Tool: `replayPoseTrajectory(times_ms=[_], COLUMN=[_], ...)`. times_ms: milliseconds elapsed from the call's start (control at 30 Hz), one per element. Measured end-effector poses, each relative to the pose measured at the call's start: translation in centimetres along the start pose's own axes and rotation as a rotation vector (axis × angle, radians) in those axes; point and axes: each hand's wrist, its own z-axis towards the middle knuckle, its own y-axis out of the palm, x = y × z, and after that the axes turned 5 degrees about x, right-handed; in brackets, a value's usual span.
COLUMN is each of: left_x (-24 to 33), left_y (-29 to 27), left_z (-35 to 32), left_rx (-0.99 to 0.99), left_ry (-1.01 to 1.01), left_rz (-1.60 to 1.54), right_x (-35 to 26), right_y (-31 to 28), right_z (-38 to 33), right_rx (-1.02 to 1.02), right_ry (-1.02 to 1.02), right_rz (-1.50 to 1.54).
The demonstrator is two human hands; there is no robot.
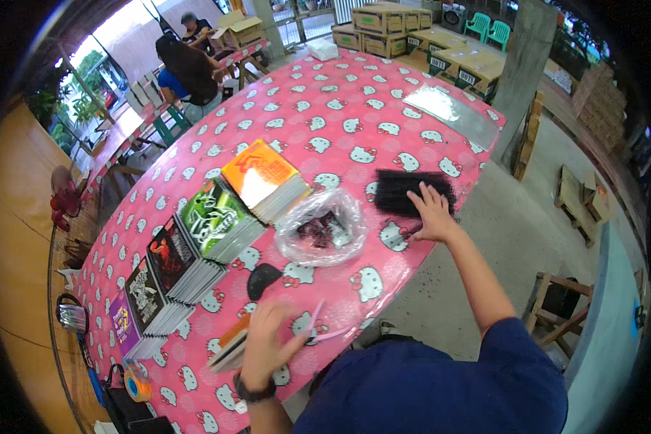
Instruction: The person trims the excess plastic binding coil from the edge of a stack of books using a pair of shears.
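Observation:
My right hand (435,215) rests with spread fingers on the near edge of a flat black bundle (401,194) of thin, bristle-like strands. My left hand (269,340), a dark band on its wrist, is over the table beside a small orange-topped stack (231,346) of booklets or packets. Motion smears its fingers, and whether they grip the stack is unclear. Thin pink strips (333,335) lie just right of it. Between my hands are a clear plastic bag (320,228) with dark bits inside and a black rounded piece (263,281).
Stacks with orange (259,170), green (213,217), black and purple (125,325) tops form a diagonal row on the pink patterned table (369,286). Orange tape (137,387) lies near left. A clear sheet (456,119) covers the far right corner. Cardboard boxes (383,22) and two people (184,69) are beyond.

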Motion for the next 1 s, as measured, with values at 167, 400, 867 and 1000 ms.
replayPoseTrajectory(times_ms=[167, 400, 867, 1000], left_x=[-6.5, -9.6, -10.3, -10.8], left_y=[11.5, 11.9, 11.3, 14.7], left_z=[6.2, 4.9, 5.7, 7.2], left_rx=[-0.038, -0.092, -0.377, -0.262], left_ry=[-0.003, -0.138, -0.493, -0.305], left_rz=[0.547, 0.575, 0.067, 0.326], right_x=[5.7, 6.5, -8.0, -3.3], right_y=[3.0, 3.8, 5.2, 7.1], right_z=[4.7, 11.2, 11.1, 12.7], right_rx=[-0.077, -0.294, -0.054, -0.234], right_ry=[-0.228, -0.100, -0.087, 0.066], right_rz=[-0.135, -0.028, 0.193, 0.263])
